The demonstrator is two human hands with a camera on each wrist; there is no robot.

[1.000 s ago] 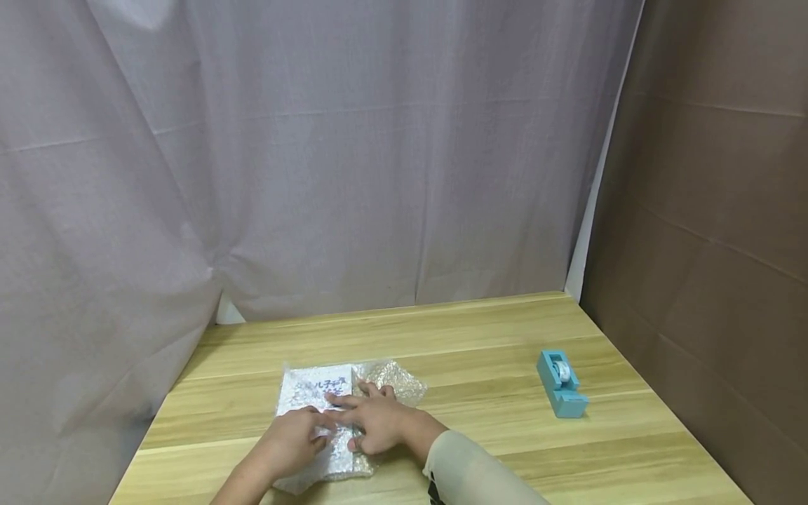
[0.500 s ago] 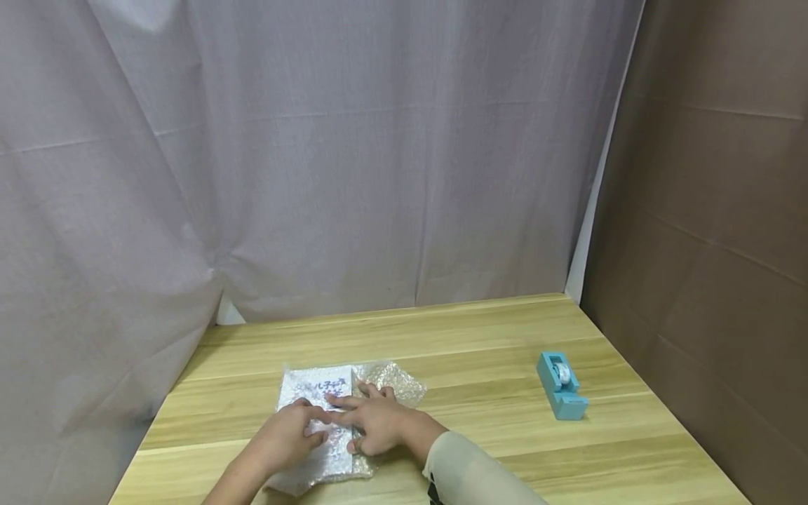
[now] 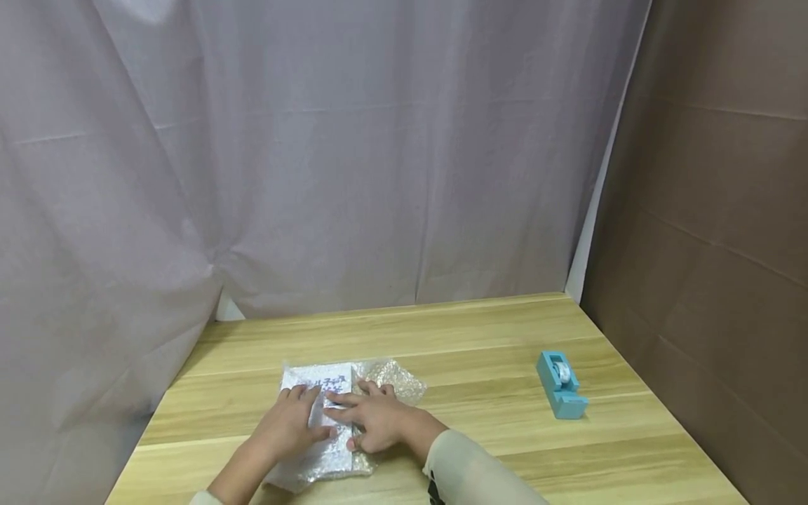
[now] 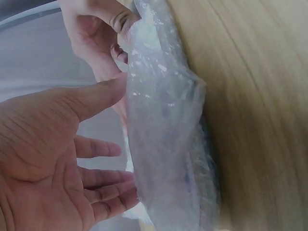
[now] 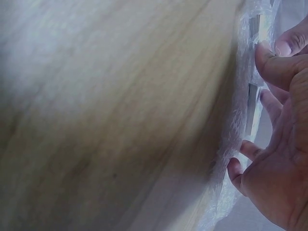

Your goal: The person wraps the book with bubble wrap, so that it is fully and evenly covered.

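A flat white book with blue and purple writing lies on the table, partly wrapped in clear bubble wrap. The wrap covers its left side and spreads out past its right edge. My left hand rests over the left part, fingers extended, thumb near the book's middle. In the left wrist view, that hand touches the folded-over bubble wrap. My right hand presses on the book's right edge with fingers spread. Seen from the right wrist, its fingers lie along the book's side and the wrap.
A blue tape dispenser with a roll of clear tape stands on the right side of the wooden table. Grey curtain hangs behind the table, and a brown one hangs at the right.
My left hand has shifted forward over the book, and its curled fingers have straightened onto the wrapped cover. The right hand stays in place.
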